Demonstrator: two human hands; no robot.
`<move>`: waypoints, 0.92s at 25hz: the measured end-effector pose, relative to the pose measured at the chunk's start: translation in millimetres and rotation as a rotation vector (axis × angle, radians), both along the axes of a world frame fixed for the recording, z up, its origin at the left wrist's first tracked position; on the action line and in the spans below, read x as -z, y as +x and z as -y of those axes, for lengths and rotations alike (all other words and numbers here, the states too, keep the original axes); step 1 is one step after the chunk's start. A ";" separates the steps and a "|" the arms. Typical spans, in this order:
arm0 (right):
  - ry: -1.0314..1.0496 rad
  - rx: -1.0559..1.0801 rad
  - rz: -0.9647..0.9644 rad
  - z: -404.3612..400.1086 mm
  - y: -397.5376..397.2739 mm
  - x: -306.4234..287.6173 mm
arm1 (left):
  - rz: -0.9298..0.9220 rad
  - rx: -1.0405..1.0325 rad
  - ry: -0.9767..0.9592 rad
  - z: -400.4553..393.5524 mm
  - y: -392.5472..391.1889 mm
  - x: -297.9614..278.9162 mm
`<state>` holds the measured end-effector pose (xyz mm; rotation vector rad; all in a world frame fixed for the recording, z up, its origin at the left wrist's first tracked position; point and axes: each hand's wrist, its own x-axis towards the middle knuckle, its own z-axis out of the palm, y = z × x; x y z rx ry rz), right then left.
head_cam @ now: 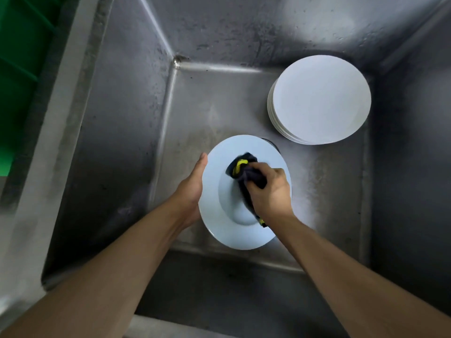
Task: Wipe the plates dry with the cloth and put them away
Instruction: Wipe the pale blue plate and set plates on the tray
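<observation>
A white deep-rimmed plate (220,230) is held over the bottom of a steel sink. My left hand (191,189) grips its left rim, thumb on the upper edge and fingers hidden beneath. My right hand (269,191) grips a dark blue cloth (244,172) with yellow trim and presses it into the plate's well. A stack of several white plates (319,98) stands at the sink's back right, apart from both hands.
The deep steel sink (136,132) has stained, speckled walls on all sides. A dark drain (272,143) peeks out behind the held plate. A green crate (17,76) sits beyond the sink's left rim.
</observation>
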<state>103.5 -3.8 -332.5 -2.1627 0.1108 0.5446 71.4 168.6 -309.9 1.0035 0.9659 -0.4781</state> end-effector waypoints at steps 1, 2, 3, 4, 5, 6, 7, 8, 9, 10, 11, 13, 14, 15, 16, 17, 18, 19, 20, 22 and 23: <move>0.017 0.048 -0.010 -5.9 0.2 -0.4 | -0.010 -0.007 0.013 -0.5 2.2 -0.4; 0.043 0.036 -0.002 -11.9 -4.6 -3.4 | -0.023 -0.011 0.027 -1.1 4.5 -0.3; 0.077 -0.015 0.014 -16.1 -14.8 -8.2 | -0.034 -0.013 0.041 -1.2 7.1 -0.7; 0.121 -0.075 0.038 -17.5 -26.5 -15.9 | -0.039 -0.018 0.048 -1.4 9.7 -1.5; 0.169 -0.132 0.058 -16.3 -37.8 -23.7 | -0.044 -0.028 0.056 -2.0 10.9 -2.6; 0.210 -0.193 0.066 -13.6 -46.4 -30.8 | -0.054 -0.039 0.067 -2.9 10.7 -3.3; 0.241 -0.261 0.074 -9.8 -50.9 -35.2 | -0.064 -0.040 0.076 -3.6 10.3 -3.2; 0.256 -0.322 0.084 -6.5 -51.7 -36.6 | -0.069 -0.037 0.075 -4.0 9.7 -3.2; 0.263 -0.343 0.101 -5.7 -49.3 -36.8 | -0.066 -0.028 0.060 -4.6 9.0 -3.2; 0.272 -0.298 0.124 -7.6 -44.3 -36.8 | -0.054 -0.015 0.036 -4.0 9.6 -3.1; 0.280 -0.199 0.143 -12.6 -36.9 -36.7 | -0.035 -0.012 0.009 -3.0 11.1 -4.0; 0.251 0.008 0.153 -29.3 -16.5 -36.2 | 0.016 -0.028 -0.035 -0.5 12.6 -5.8; 0.228 0.061 0.153 -37.0 -4.6 -35.4 | 0.039 -0.023 -0.035 0.3 11.3 -3.8; 0.211 0.077 0.160 -42.1 7.2 -33.4 | 0.047 -0.015 -0.008 0.7 8.8 -1.9; 0.196 0.070 0.171 -44.1 17.6 -30.5 | 0.038 -0.012 0.035 0.9 5.5 -1.6; 0.175 0.063 0.176 -42.3 26.7 -27.0 | 0.018 -0.012 0.071 0.6 2.0 -1.1; 0.144 0.068 0.170 -37.4 34.7 -22.8 | -0.001 -0.006 0.096 0.3 -0.8 -0.5; 0.098 0.081 0.154 -29.6 41.3 -18.0 | -0.013 0.002 0.107 -0.7 -2.9 0.0; 0.044 0.093 0.130 -19.8 45.3 -12.8 | -0.021 0.001 0.104 -0.4 -3.9 0.6; -0.050 0.084 0.081 0.7 45.6 -4.1 | -0.023 -0.017 0.085 0.5 -5.0 0.8; -0.088 0.065 0.059 10.4 42.6 -1.2 | -0.018 -0.023 0.071 1.7 -4.7 0.4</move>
